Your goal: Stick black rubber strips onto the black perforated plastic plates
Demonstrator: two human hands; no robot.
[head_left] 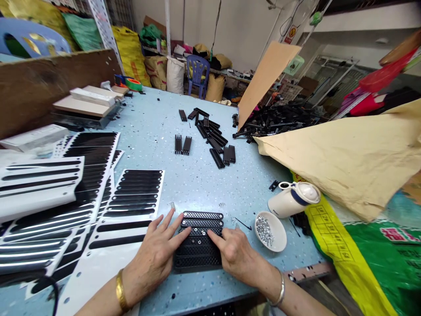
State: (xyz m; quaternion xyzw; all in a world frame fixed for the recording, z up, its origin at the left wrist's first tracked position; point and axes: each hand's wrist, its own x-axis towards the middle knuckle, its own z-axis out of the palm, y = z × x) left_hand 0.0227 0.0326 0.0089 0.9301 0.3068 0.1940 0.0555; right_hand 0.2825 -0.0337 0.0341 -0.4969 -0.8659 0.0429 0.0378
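Observation:
A row of black textured strips (198, 249) lies side by side near the table's front edge. Small shiny metal pieces (204, 233), like nuts, are scattered on their upper faces, some at the strip ends. My left hand (159, 245) rests at the strips' left side, fingers spread, with fingertips touching their edges. From the right, my right hand (237, 252) reaches over the strips with its index finger stretched out beside one metal piece and the other fingers bent. Right of that hand, a white bowl (279, 232) holds many more of the small metal pieces.
A lidded cream mug (291, 199) stands behind the bowl. Sheets with black adhesive-looking strips (134, 193) cover the table's left. Loose black parts (213, 136) lie mid-table. Brown paper (342, 153) and a black parts heap (283, 118) are at right; a wooden board (59, 85) borders the left.

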